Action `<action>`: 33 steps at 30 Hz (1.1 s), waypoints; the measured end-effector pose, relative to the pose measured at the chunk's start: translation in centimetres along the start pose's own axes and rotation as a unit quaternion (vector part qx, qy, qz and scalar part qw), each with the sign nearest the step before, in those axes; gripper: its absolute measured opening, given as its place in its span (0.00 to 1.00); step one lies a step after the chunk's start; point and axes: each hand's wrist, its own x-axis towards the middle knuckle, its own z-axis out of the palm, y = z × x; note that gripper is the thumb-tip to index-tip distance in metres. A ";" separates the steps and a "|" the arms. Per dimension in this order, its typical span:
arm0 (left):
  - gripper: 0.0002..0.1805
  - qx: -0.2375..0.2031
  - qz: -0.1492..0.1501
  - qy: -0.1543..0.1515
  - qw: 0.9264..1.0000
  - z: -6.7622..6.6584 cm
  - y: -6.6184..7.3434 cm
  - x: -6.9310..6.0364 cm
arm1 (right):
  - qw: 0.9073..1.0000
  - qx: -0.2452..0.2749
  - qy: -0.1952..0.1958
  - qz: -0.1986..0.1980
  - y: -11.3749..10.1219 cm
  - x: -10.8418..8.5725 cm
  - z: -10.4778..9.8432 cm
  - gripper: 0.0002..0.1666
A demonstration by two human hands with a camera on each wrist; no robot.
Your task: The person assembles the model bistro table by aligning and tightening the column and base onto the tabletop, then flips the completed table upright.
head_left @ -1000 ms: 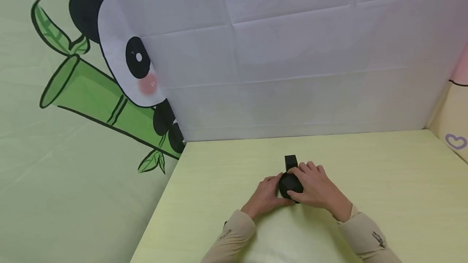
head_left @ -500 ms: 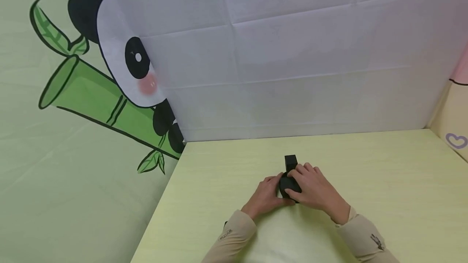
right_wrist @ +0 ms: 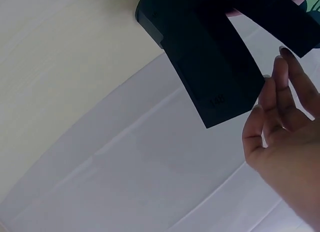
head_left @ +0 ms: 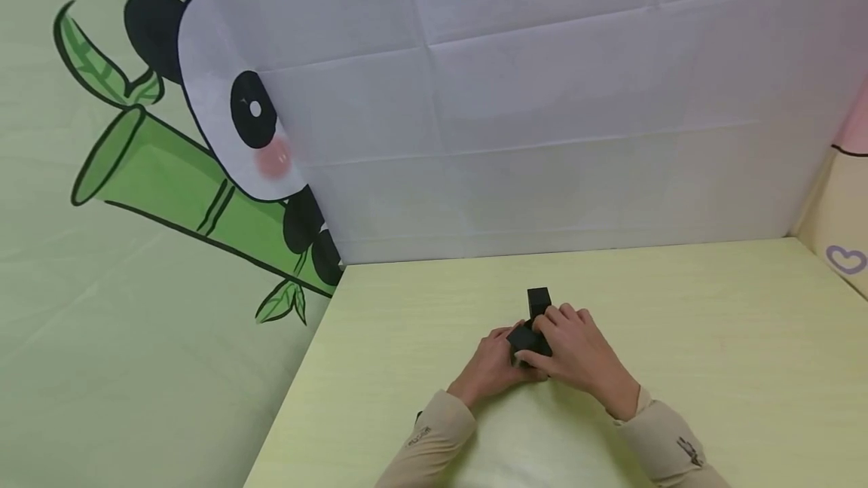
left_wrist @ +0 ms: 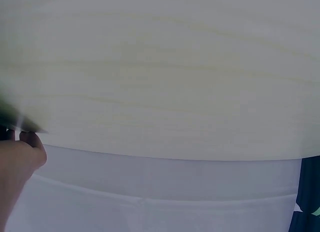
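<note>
A black block-like object stands on the table, with a squared upright post (head_left: 539, 298) at its far end. My left hand (head_left: 493, 364) holds its left side, thumb along the front. My right hand (head_left: 576, 352) pinches a black piece (head_left: 525, 339) between thumb and fingers; a flat, angular face of it shows, tilted to the left over the left hand. In the right wrist view, the tall black post (right_wrist: 220, 77) bears small marks like a number, and another black part (right_wrist: 280, 20) slants beside it above the fingers. Where the parts meet is hidden by the hands.
The pale yellow table (head_left: 407, 300) spreads around the hands. Its far edge meets a white cloth wall (head_left: 542, 187). A green printed cloth (head_left: 169, 367) with a panda and bamboo hangs at the left, and a cream and pink cloth (head_left: 841, 209) at the right.
My right hand has shifted slightly left, turning the black piece: earlier it looked rounded, now a flat angular face shows. The left hand and the upright post have barely moved.
</note>
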 end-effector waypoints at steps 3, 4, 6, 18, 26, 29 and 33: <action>0.44 0.012 0.005 -0.004 1.000 0.0 0.0 0.0 | 1.000 0.016 -0.008 0.003 0.0 0.1 0.1 0.24; 0.44 0.014 0.005 -0.004 1.000 -0.1 0.0 0.0 | 1.000 0.024 -0.015 0.003 0.0 0.1 0.2 0.24; 0.44 0.019 0.004 -0.005 1.000 -0.1 -0.1 -0.1 | 0.999 0.040 -0.032 0.001 -0.1 0.2 0.1 0.25; 0.42 -0.003 0.015 0.006 1.000 0.1 -0.2 0.3 | 0.999 0.001 -0.010 0.037 -0.5 0.6 0.6 0.27; 0.42 0.001 0.009 0.000 1.000 0.1 -0.2 0.3 | 0.999 0.005 -0.014 0.046 -0.6 0.8 1.0 0.21; 0.41 -0.008 -0.003 0.003 1.000 0.1 -0.1 0.2 | 0.998 -0.011 -0.006 0.064 -0.6 0.9 1.2 0.23; 0.42 -0.006 -0.010 0.008 1.000 -0.1 0.2 0.2 | 0.997 -0.010 -0.001 0.083 -0.7 0.9 1.2 0.24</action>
